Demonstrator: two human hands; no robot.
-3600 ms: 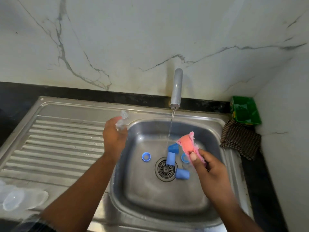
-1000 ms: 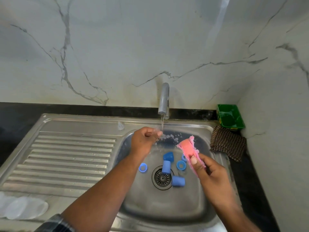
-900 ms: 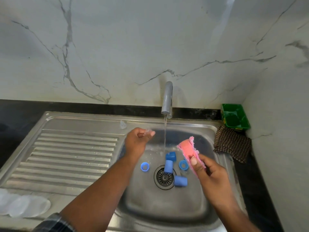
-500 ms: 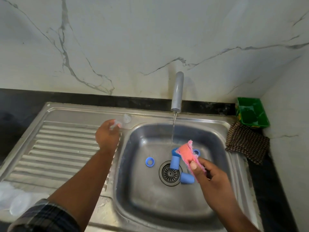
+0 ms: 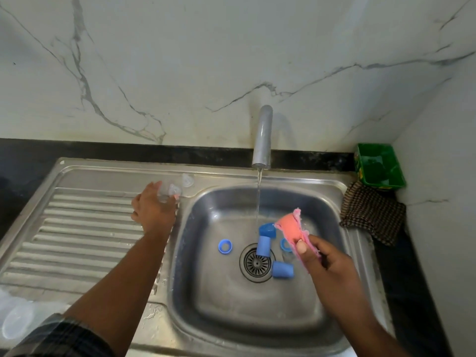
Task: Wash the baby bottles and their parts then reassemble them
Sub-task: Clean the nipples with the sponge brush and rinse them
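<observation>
**Two hands occupied at sink (image 5: pixel 322 182); tap running**

Left hand (image 5: pixel 154 210): over the far edge of the drainboard (image 5: pixel 85 228), just beside the far-left corner of the basin (image 5: pixel 244 318). Its fingers are curled round a clear teat (image 5: pixel 171 189). The teat is blurred and see-through, so I cannot tell which way its tip points. A second clear teat (image 5: pixel 187 180) sits on the sink's far rim, just beyond the fingertips and apart from them. It looks base-down, tip up.

Right hand (image 5: pixel 327 264): above the basin's right half, thumb and fingers pinching a pink sponge (image 5: pixel 289 230). The sponge's long axis runs from the hand toward the far left. Its free end is near the water stream (image 5: pixel 258 197) but not touching it.

Tap (image 5: pixel 262 135): at the middle of the far edge, with a thin stream falling into the basin.

Basin floor, round the drain (image 5: pixel 255 262):
- Blue ring (image 5: pixel 224 246) lies flat, opening up, left of the drain.
- Blue cap (image 5: pixel 267 230) is on the far side of the drain, touching the blue tube (image 5: pixel 262 245). The tube's long axis runs far-to-near, and its near end meets the drain's rim.
- Second blue cap (image 5: pixel 282 269) lies on its side at the drain's right edge, long axis left-right.
- Second blue ring (image 5: pixel 284 244) is partly hidden behind the sponge.

Near-left corner of the drainboard: clear bottle pieces (image 5: pixel 15 318), blurred.

Off the sink's far-right corner: a green tray (image 5: pixel 378 166) with a checked cloth (image 5: pixel 371 212) just in front of it. The yellow print on the tray's rim is too small to read.
</observation>
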